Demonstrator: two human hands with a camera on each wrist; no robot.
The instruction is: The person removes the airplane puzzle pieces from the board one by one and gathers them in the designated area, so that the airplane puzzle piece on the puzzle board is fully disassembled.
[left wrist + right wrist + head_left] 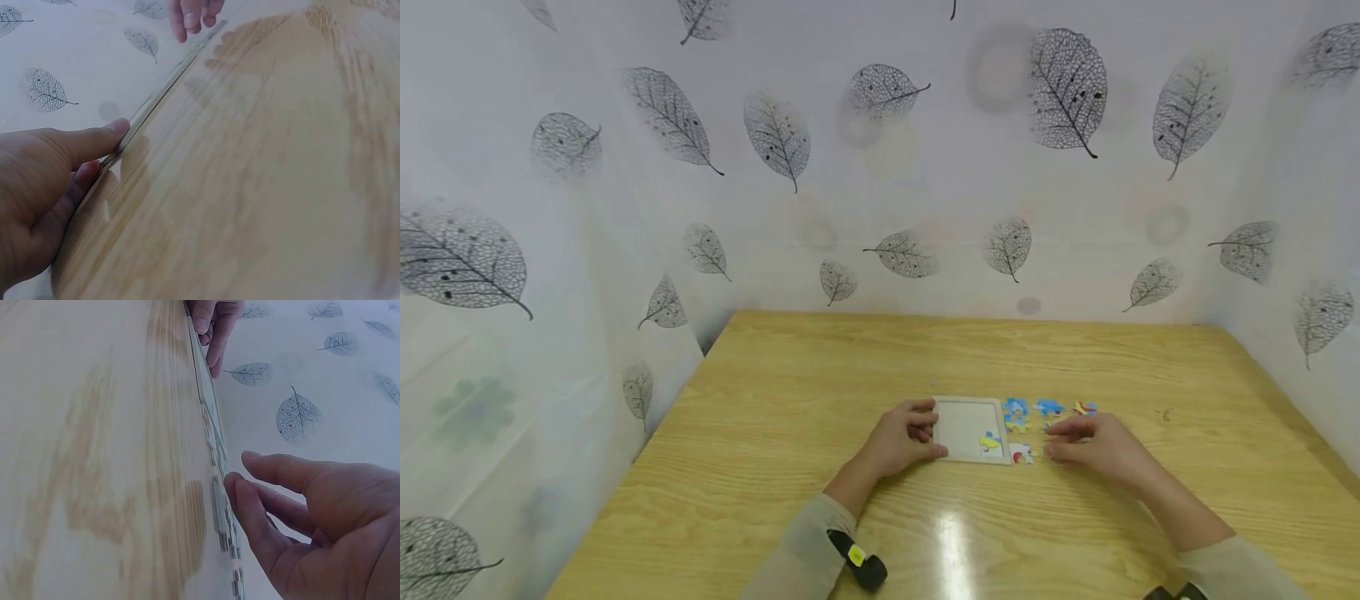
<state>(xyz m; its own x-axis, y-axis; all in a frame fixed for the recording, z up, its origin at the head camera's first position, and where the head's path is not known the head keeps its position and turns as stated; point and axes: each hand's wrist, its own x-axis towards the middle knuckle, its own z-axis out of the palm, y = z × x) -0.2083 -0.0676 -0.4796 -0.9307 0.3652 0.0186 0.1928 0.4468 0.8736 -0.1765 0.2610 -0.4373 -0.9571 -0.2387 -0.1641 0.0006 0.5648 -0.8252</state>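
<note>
On the table lies a shallow puzzle tray (958, 425) with a pale base. A yellow-and-blue jigsaw piece (990, 442) sits near its lower right corner. My left hand (902, 435) holds the tray's left edge; the left wrist view shows the thumb (115, 128) against the rim. To the right of the tray, my right hand (1097, 446) hovers by loose jigsaw pieces (1049, 407), thumb and forefinger apart. Nothing shows between those fingers in the right wrist view, where several pieces (221, 512) lie flat below. A white-and-red piece (1022, 454) lies beside the tray's lower right corner.
The wooden table (820, 375) reaches back to a white leaf-patterned curtain (925, 167), which also hangs at both sides. A blue-and-yellow piece (1017, 407) lies close to the tray's right rim, and a multicoloured piece (1084, 408) is farther right.
</note>
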